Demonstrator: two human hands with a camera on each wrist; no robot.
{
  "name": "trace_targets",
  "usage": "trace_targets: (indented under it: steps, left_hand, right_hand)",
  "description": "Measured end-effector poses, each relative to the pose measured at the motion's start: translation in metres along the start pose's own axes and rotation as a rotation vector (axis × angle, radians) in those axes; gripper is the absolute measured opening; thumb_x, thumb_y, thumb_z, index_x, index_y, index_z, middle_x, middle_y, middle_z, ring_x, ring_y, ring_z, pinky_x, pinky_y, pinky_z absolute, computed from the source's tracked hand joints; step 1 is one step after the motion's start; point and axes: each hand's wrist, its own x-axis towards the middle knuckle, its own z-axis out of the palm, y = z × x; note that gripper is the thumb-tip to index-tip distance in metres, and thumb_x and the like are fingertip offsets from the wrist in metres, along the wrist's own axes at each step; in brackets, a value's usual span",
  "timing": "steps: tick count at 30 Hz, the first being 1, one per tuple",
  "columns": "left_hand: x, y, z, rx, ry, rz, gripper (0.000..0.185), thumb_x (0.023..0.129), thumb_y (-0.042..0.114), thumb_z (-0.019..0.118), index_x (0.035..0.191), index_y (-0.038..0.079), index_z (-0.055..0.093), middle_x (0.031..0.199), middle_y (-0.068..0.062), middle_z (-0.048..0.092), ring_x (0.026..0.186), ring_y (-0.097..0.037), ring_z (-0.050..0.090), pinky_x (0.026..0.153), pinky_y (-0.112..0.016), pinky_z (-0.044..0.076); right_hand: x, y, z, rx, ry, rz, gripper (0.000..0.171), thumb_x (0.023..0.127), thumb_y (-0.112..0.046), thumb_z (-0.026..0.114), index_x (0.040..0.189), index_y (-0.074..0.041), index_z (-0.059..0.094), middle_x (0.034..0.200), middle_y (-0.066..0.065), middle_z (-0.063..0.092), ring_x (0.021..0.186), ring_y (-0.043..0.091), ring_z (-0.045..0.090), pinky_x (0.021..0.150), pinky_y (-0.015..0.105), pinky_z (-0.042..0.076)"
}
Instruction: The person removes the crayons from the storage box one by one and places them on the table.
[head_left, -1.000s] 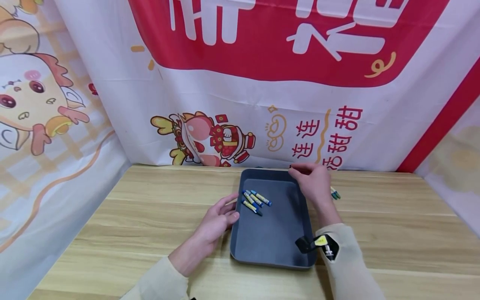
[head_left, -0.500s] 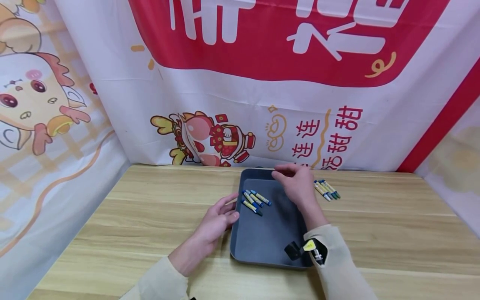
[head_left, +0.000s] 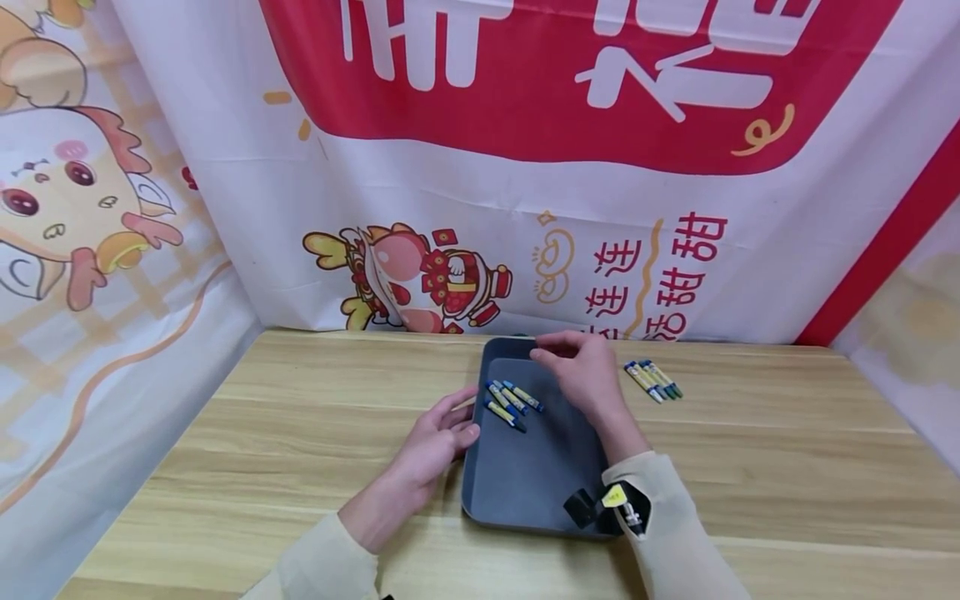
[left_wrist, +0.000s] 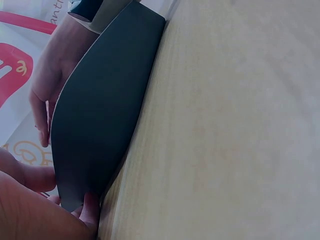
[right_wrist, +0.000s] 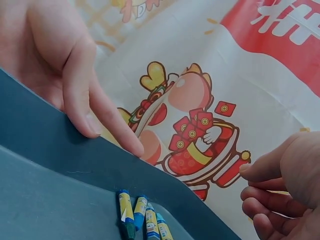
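A dark grey rectangular tray (head_left: 543, 475) lies on the wooden table. Several crayons (head_left: 512, 403) with yellow-and-blue wrappers lie near its left wall inside. My left hand (head_left: 431, 437) rests against the outer left side; in the right wrist view its extended fingers (right_wrist: 112, 122) are right at the rim. My right hand (head_left: 588, 371) is over the tray's far right part, its fingers bent and thumb near them. In the right wrist view nothing shows between that thumb and the fingers (right_wrist: 272, 202). Another group of crayons (head_left: 652, 382) lies on the table to the right.
The wooden table (head_left: 300, 433) extends on both sides of the tray. A printed white-and-red cloth (head_left: 420, 192) hangs along its back edge, close behind the tray. A second patterned cloth (head_left: 142, 350) hangs at the left. A small wrist camera (head_left: 581, 507) overlaps the tray's near right corner.
My right hand has moved left across the tray's far end, bringing the crayons on the table into view. The left hand, the tray and the crayons inside have stayed in place.
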Motion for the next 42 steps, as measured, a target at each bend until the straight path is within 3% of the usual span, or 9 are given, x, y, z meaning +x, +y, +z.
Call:
trace_targets:
  steps: [14,32,42]
  left_hand:
    - [0.001,0.0,0.003,-0.007,-0.002,-0.001,0.06,0.106,0.001,0.054,0.162,0.017,0.044,0.161,-0.021,0.051,0.148,-0.038,0.05,0.124,-0.056,0.041]
    - [0.002,0.001,0.002,-0.008,0.002,0.001,0.06,0.105,-0.001,0.054,0.162,0.015,0.044,0.16,-0.023,0.051,0.146,-0.038,0.053,0.121,-0.053,0.045]
    - [0.003,0.001,0.002,-0.011,0.009,0.004,0.06,0.105,-0.002,0.054,0.161,0.014,0.045,0.159,-0.024,0.051,0.145,-0.038,0.054,0.119,-0.052,0.046]
  right_hand:
    - [0.003,0.003,0.005,-0.118,-0.078,0.0,0.026,0.097,-0.022,0.078,0.12,-0.01,0.08,0.115,0.009,0.08,0.103,0.025,0.071,0.091,0.042,0.058]
    - [0.012,0.017,0.016,-0.241,-0.201,0.108,0.02,0.095,-0.02,0.081,0.113,-0.014,0.083,0.11,0.006,0.079,0.099,0.022,0.069,0.088,0.039,0.057]
    - [0.013,0.023,0.023,-0.309,-0.218,0.089,0.014,0.09,-0.016,0.084,0.104,-0.015,0.085,0.105,0.004,0.08,0.1,0.02,0.068,0.088,0.039,0.056]
